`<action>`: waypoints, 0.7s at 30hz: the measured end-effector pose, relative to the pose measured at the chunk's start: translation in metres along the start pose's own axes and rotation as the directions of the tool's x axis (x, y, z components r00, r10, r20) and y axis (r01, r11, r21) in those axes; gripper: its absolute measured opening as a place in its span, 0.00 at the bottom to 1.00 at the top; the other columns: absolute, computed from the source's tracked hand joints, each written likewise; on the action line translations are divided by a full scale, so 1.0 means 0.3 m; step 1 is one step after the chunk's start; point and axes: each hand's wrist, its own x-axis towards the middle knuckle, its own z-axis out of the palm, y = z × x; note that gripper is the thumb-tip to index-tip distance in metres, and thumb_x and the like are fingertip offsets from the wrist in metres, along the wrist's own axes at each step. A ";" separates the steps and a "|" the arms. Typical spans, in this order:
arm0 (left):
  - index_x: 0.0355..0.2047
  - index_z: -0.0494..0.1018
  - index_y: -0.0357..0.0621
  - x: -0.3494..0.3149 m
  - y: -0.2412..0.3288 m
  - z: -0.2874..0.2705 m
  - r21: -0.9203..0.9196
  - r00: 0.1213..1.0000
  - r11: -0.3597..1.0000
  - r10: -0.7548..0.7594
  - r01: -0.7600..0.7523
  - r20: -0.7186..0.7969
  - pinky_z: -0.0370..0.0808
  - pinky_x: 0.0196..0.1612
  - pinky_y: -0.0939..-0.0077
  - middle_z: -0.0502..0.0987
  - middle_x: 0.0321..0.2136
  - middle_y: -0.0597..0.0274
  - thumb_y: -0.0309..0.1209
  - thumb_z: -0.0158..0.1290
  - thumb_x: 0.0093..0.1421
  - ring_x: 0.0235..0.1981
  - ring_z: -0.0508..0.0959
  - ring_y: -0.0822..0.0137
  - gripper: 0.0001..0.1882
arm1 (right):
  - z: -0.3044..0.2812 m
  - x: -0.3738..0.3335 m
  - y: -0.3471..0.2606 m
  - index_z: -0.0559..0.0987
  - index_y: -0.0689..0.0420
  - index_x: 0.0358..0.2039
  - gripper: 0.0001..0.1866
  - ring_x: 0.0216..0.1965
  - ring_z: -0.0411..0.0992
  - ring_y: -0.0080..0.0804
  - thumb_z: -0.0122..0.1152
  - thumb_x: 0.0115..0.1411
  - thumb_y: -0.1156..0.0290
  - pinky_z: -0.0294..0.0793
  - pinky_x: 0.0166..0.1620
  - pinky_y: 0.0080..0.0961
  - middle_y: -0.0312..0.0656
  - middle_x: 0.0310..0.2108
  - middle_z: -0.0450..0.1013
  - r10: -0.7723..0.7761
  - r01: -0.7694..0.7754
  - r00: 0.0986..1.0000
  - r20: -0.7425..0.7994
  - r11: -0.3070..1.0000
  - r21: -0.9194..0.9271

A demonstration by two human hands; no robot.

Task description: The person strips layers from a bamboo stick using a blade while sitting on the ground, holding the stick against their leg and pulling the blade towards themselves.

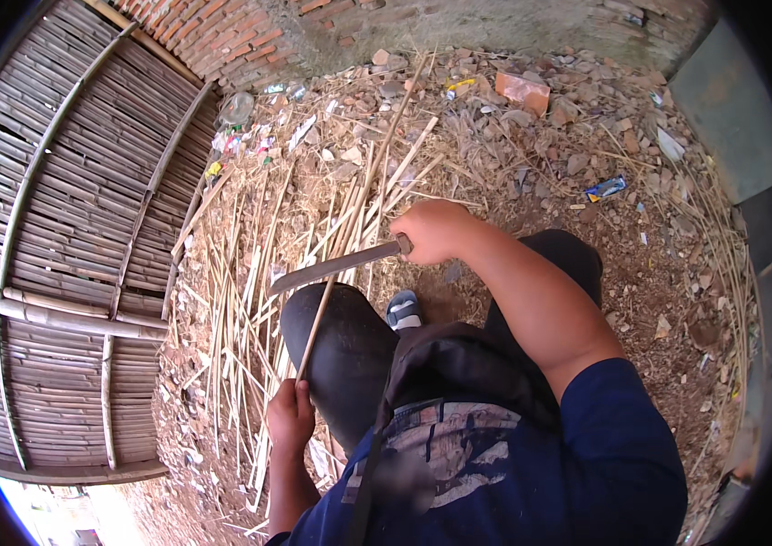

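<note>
My right hand (431, 229) is closed round the handle of a machete (336, 267). Its long dark blade points left and lies across a thin bamboo strip (316, 329), above my left knee. Whether the edge bites into the strip or only rests on it I cannot tell. The strip's near end sits in my closed left hand (291, 415), beside my left thigh; from there it slants up and away over the ground. Many pale split bamboo strips (231, 314) lie in a loose heap to the left of my knee and beyond it.
A slatted bamboo panel (67, 182) stands along the left. At the back rises a brick wall (231, 41), with rubble, a broken orange brick (522, 92) and litter before it. A blue wrapper (606, 188) lies at right, near a grey sheet (727, 109). My sandalled foot (403, 309) shows between my knees.
</note>
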 end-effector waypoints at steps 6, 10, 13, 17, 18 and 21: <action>0.31 0.70 0.40 -0.002 -0.036 0.035 -0.013 1.000 1.000 0.014 -0.014 -0.015 0.68 0.30 0.42 0.75 0.23 0.39 0.40 0.44 0.72 0.27 0.76 0.33 0.17 | -0.007 0.040 0.091 0.84 0.49 0.39 0.14 0.38 0.80 0.44 0.64 0.49 0.67 0.79 0.41 0.43 0.46 0.34 0.80 0.179 -0.179 0.984 0.006 0.978 0.106; 0.30 0.70 0.39 0.025 -0.045 0.018 -0.045 0.998 0.999 0.006 -0.003 0.061 0.69 0.32 0.41 0.76 0.23 0.37 0.44 0.41 0.74 0.29 0.76 0.32 0.22 | 0.034 0.063 0.021 0.83 0.49 0.38 0.13 0.40 0.79 0.47 0.64 0.49 0.68 0.79 0.43 0.43 0.47 0.36 0.79 0.174 -0.192 0.978 0.116 0.967 0.169; 0.30 0.70 0.39 0.033 -0.037 -0.001 -0.022 0.996 1.000 -0.012 0.014 0.091 0.69 0.31 0.41 0.76 0.23 0.37 0.45 0.42 0.74 0.29 0.76 0.33 0.22 | 0.072 0.045 -0.076 0.82 0.53 0.38 0.13 0.35 0.79 0.49 0.66 0.54 0.63 0.77 0.40 0.45 0.49 0.30 0.78 -0.089 0.095 0.988 0.128 0.995 -0.041; 0.31 0.70 0.40 0.039 -0.058 0.044 -0.026 0.996 0.999 -0.031 0.033 0.082 0.70 0.31 0.40 0.77 0.23 0.38 0.43 0.43 0.73 0.28 0.77 0.33 0.20 | 0.154 0.085 0.107 0.82 0.58 0.42 0.20 0.35 0.80 0.38 0.72 0.50 0.62 0.78 0.41 0.39 0.46 0.33 0.81 -0.083 0.036 0.992 0.100 0.917 0.397; 0.31 0.70 0.41 0.043 -0.065 0.056 -0.016 0.997 0.999 -0.048 0.049 0.068 0.70 0.31 0.40 0.77 0.23 0.38 0.43 0.44 0.73 0.27 0.77 0.33 0.19 | 0.150 0.092 0.149 0.82 0.59 0.44 0.22 0.35 0.80 0.37 0.73 0.50 0.62 0.77 0.41 0.38 0.46 0.33 0.81 0.043 -0.081 0.994 0.104 0.915 0.395; 0.31 0.70 0.41 0.046 -0.056 0.054 0.004 0.998 0.998 -0.056 0.056 0.018 0.71 0.31 0.40 0.77 0.22 0.38 0.43 0.45 0.72 0.27 0.77 0.33 0.18 | 0.083 0.124 0.235 0.81 0.60 0.48 0.26 0.36 0.79 0.37 0.74 0.49 0.62 0.76 0.42 0.37 0.46 0.34 0.81 0.287 -0.292 0.956 0.067 0.891 0.349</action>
